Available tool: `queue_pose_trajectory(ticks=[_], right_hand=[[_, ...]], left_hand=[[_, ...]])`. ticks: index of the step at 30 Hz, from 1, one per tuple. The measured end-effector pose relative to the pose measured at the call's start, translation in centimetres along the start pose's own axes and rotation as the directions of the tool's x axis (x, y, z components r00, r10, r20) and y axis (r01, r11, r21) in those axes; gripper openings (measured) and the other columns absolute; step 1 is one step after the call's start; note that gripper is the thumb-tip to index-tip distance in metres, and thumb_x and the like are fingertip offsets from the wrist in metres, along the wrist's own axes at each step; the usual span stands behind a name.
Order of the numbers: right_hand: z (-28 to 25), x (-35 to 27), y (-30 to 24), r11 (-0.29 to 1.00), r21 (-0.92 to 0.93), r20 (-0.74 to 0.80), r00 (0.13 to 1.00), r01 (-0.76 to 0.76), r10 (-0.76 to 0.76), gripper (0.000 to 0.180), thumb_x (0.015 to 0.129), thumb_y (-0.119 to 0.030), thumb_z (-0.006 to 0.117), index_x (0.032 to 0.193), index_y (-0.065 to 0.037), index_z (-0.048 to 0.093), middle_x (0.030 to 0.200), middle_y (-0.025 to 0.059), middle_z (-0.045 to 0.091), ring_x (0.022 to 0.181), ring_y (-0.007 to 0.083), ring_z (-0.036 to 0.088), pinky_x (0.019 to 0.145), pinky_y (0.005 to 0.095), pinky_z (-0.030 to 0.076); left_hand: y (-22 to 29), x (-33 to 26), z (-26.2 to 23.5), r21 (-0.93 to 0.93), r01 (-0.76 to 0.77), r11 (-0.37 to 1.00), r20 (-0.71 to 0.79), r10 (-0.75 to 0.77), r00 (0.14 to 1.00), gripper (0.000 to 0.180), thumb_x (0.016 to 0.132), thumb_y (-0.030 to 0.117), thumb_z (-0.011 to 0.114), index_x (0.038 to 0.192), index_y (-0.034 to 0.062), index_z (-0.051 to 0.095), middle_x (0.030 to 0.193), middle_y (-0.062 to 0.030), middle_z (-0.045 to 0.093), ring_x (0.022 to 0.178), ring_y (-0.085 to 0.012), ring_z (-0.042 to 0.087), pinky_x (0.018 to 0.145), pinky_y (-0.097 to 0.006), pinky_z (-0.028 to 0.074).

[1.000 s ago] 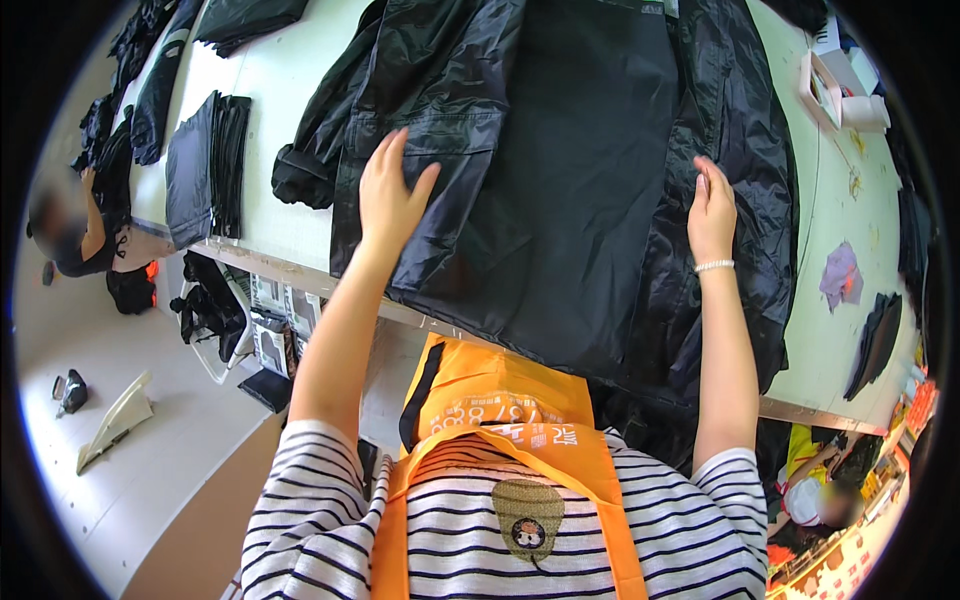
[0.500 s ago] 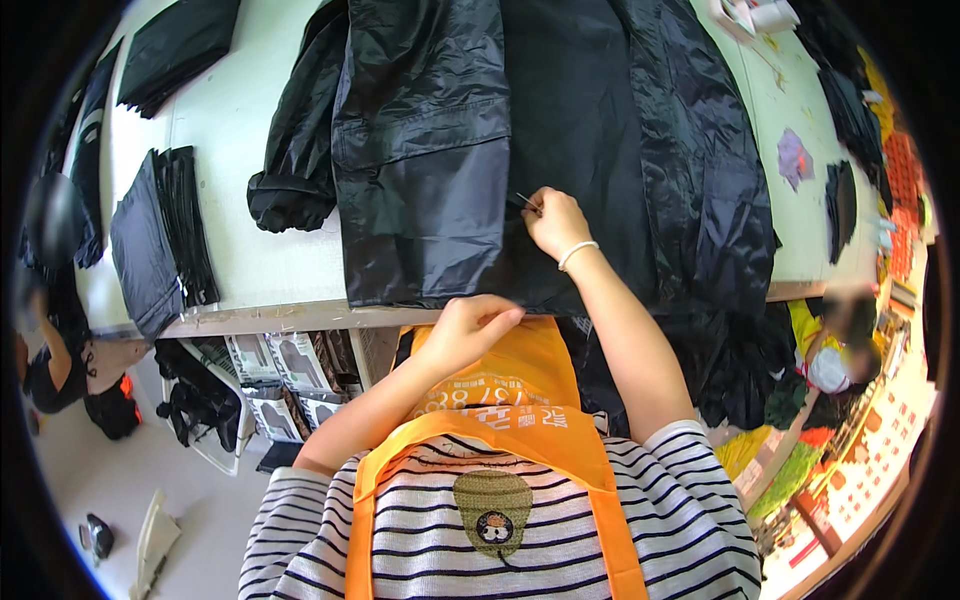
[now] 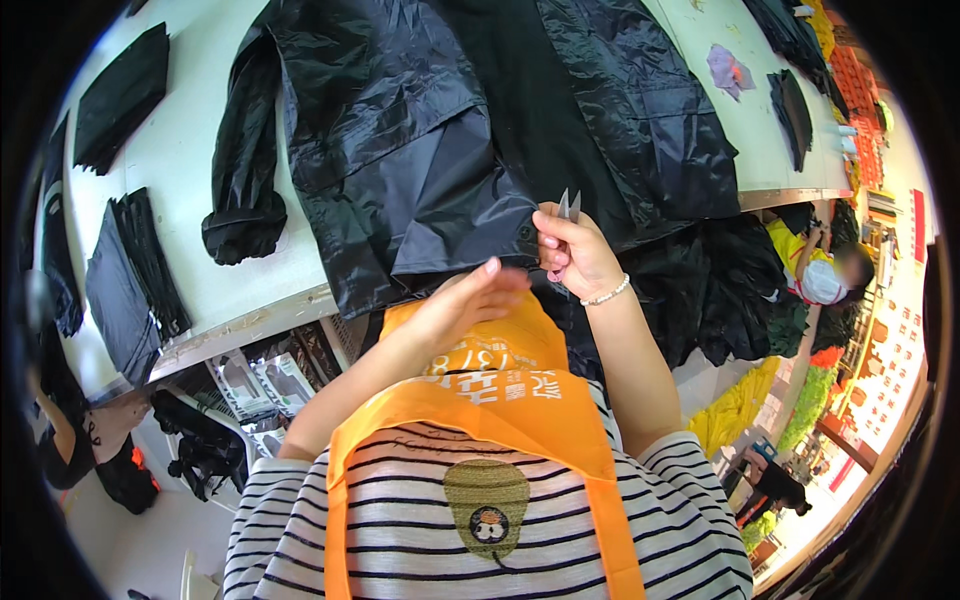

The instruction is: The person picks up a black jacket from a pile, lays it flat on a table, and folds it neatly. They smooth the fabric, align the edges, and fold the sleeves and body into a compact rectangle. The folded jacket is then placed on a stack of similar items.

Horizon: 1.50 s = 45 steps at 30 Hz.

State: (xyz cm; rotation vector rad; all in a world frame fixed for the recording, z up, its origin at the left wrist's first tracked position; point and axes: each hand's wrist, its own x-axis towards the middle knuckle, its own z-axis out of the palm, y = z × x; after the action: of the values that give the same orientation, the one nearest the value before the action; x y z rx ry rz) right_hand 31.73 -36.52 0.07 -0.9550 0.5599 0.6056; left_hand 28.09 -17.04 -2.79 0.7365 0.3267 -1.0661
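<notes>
A black rain jacket (image 3: 420, 130) with shiny fabric lies open on the table, its hem hanging toward me over the near edge. My right hand (image 3: 580, 248) is closed around small scissors (image 3: 569, 205), whose blades point away from me. Its thumb and fingers also pinch the corner of the jacket's front edge, where a snap shows. Close by on the left, my left hand (image 3: 470, 303) hovers at the hem with fingers stretched out and slightly blurred. Nothing shows in its grasp. Below it is my orange apron (image 3: 500, 345).
Folded black garments (image 3: 125, 280) lie on the white table (image 3: 255, 312) at the left. A purple scrap (image 3: 728, 72) and a dark folded piece (image 3: 790, 115) lie at the right. Dark cloth (image 3: 710, 285) hangs below the right edge. Another person (image 3: 825, 270) sits farther right.
My right hand has drawn nearer with the scissors and now pinches the jacket's front edge, lifting and folding it. My left hand has opened its fingers near the hem. The view has turned slightly.
</notes>
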Motion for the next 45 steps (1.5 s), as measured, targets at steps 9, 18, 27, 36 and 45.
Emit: queue_pose_trajectory(ticks=[9,18,27,36,45], right_hand=[[0.4,-2.4,-2.6,0.890,-0.320,-0.004,0.940,0.323,-0.342,0.021,0.093,-0.022,0.058,0.100,-0.004,0.052,0.071,-0.0038,0.046,0.059,0.0025,0.042,0.053,0.0172,0.034],[-1.6,-4.4,-4.6,0.013,-0.762,0.484,0.583,0.647,-0.653,0.021,0.086,-0.011,0.064,0.102,-0.001,0.053,0.092,0.0108,0.058,0.077,0.0238,0.061,0.066,0.0308,0.049],[-3.2,-3.6,-6.8,-0.152,-0.712,0.630,0.528,0.686,-0.570,0.021,0.082,-0.012,0.067,0.098,-0.003,0.057,0.087,0.0085,0.058,0.072,0.0255,0.061,0.061,0.0321,0.049],[-3.8,-2.1,-6.2,0.145,-0.664,0.540,0.604,0.734,-0.586,0.015,0.085,-0.005,0.064,0.099,-0.002,0.059,0.085,0.0066,0.059,0.066,0.0149,0.058,0.059,0.0246,0.045],[-9.6,5.0,-1.9,0.439,-0.822,0.184,0.899,0.362,-0.397,0.028,0.083,0.000,0.063,0.110,0.001,0.059,0.084,-0.0012,0.053,0.074,0.0063,0.050,0.067,0.0194,0.042]], left_hand=[[2.8,0.9,4.6,-0.075,-0.352,0.933,-0.334,0.309,0.890,0.015,0.086,0.005,0.062,0.096,-0.0071,0.064,0.091,-0.0122,0.066,0.085,-0.0234,0.065,0.079,-0.031,0.052],[3.4,2.2,7.6,0.294,-0.510,0.808,-0.362,0.588,0.723,0.015,0.082,0.007,0.067,0.091,-0.0048,0.066,0.086,-0.0096,0.068,0.078,-0.0147,0.066,0.074,-0.025,0.050],[3.1,3.4,10.9,0.452,-0.566,0.689,-0.384,0.723,0.574,0.014,0.084,0.005,0.065,0.089,-0.0072,0.067,0.085,-0.0101,0.069,0.076,-0.0125,0.064,0.073,-0.024,0.050],[2.4,3.6,10.7,0.406,-0.543,0.735,-0.425,0.678,0.600,0.013,0.085,0.006,0.063,0.092,-0.0032,0.067,0.084,-0.0064,0.068,0.076,-0.0118,0.064,0.071,-0.024,0.051],[2.2,-0.3,3.6,0.763,-0.085,0.641,-0.251,0.415,0.875,0.027,0.084,0.027,0.068,0.086,-0.0006,0.069,0.081,-0.0079,0.070,0.073,-0.0109,0.065,0.065,-0.027,0.051]])
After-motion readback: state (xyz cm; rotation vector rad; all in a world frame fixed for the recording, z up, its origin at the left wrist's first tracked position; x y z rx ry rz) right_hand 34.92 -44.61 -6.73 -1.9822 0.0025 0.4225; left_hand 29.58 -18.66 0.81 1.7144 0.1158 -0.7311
